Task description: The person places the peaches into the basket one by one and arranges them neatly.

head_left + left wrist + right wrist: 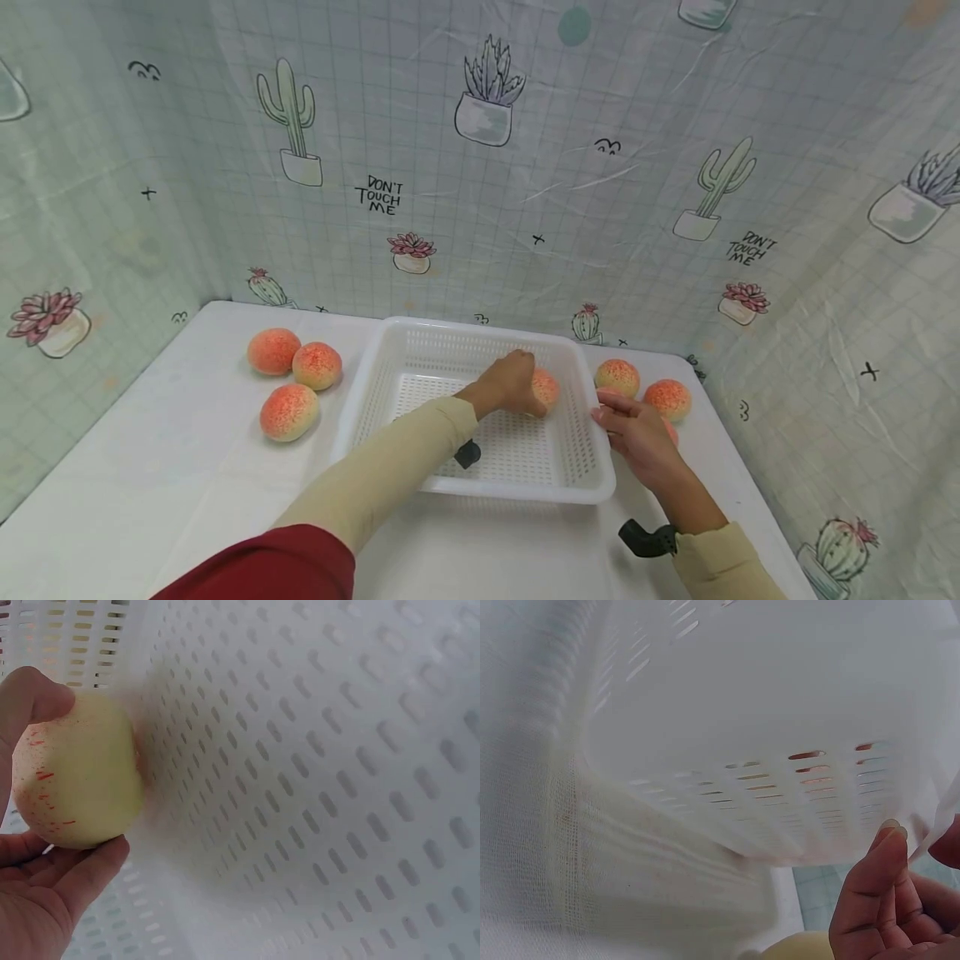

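Fingers [94, 874] around red-speckled, rounded fruit [90, 776]

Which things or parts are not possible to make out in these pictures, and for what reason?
Head view: left side of the held fruit, behind the left grip.
Head view: part of the near basket rim, behind the left sleeve.
Head view: part of the lowest right fruit, behind the right grip.
Right wrist view: lower part of a pale round thing, cut off by the bottom edge.
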`<state>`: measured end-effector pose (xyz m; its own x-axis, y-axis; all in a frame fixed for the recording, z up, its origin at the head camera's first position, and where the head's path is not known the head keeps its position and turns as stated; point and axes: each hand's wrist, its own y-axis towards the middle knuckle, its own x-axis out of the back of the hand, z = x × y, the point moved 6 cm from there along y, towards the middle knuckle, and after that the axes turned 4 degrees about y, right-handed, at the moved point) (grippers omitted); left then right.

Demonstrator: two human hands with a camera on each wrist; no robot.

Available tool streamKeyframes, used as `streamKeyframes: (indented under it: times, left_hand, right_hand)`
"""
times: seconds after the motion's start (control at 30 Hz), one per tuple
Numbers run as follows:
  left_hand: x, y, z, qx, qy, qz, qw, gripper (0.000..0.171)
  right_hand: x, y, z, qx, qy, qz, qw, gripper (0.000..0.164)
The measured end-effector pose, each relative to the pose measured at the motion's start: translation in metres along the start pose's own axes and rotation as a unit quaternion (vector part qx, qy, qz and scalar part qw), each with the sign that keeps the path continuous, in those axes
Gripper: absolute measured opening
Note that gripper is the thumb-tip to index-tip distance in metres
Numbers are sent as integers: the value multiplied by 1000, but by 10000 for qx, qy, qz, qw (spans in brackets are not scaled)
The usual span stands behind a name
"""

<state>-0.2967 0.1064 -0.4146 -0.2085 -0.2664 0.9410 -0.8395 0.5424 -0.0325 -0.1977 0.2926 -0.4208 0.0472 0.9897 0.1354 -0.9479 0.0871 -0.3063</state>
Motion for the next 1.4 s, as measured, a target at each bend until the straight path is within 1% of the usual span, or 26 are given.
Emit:
streamKeyframes:
  times: [0.1, 0.23, 0.27, 0.33, 0.5, 0.57, 0.67, 0.83, 0.9, 1.07, 1.13, 1.27, 1.4]
  left_hand:
    - [1, -2, 1, 111, 129, 7, 9999, 55]
    - [5, -4, 2, 138, 221, -44, 9996, 44]
    - [6, -5, 2, 150, 222, -51, 9996, 44]
    - [7, -6, 4, 166, 45, -64, 9998, 44]
    - [4, -8, 9, 231, -518, -110, 9983, 46]
    - [2, -8, 10, 265, -616, -91, 9977, 45]
    - [-2, -7, 11, 347, -610, -9, 9975, 47]
    - [-3, -3, 13, 498, -428, 81, 9978, 53]
    - [-4, -1, 13, 536, -482, 76, 9974, 55]
    - [-5, 0, 12, 583, -848, 99, 9946, 59]
    - [-4, 0, 12, 644, -884, 160, 9939, 62]
    - [-2, -3, 8, 728, -789, 261, 9939, 68]
    - [0, -7, 6, 748, -746, 350, 9938, 60]
  right_hand:
    - [-1, -1, 0, 23, 3, 9, 10000, 55]
    - [-2, -2, 0, 43, 9, 1, 10000, 57]
    - [-2, -2, 0, 49, 7, 7, 10000, 58]
    - [-2, -2, 0, 55, 0, -3, 10000, 58]
    - [-4, -4, 0, 72, -34, -16, 10000, 56]
    - [-5, -5, -1, 76, -57, 5, 10000, 56]
    - [-6, -7, -2, 103, -100, 14, 9999, 56]
    - [-5, -7, -2, 98, -149, -25, 9998, 57]
    - [-4, -6, -2, 64, -176, -37, 9998, 57]
    - [-3, -5, -2, 1, -199, -95, 9998, 56]
    - [-2, -5, -2, 21, -182, -92, 9998, 55]
    - [-2, -5, -1, 47, -168, -58, 9998, 54]
    - [-2, -6, -1, 49, -139, -83, 9999, 54]
